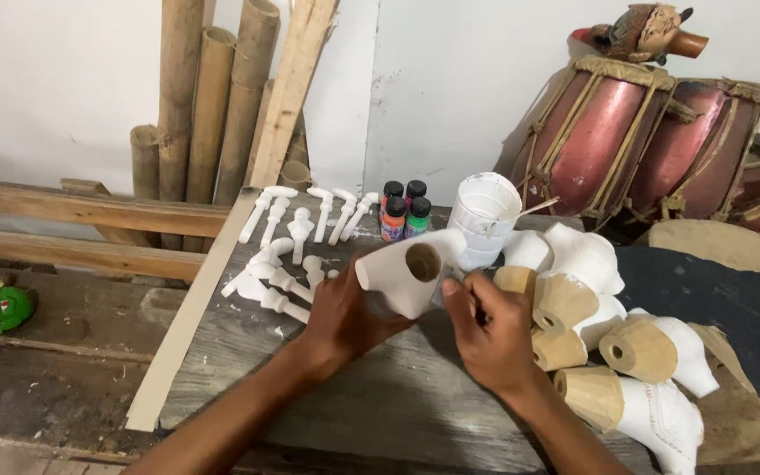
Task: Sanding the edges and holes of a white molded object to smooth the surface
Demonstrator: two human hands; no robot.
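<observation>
White torso piece (402, 277) — one, both hands' (345, 321) grip closed around it.

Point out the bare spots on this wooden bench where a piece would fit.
Bare planks lie between the two forearms, below the white torso. Crowded: small white limb pieces to the left, paint bottles behind, stacked torsos to the right.
</observation>
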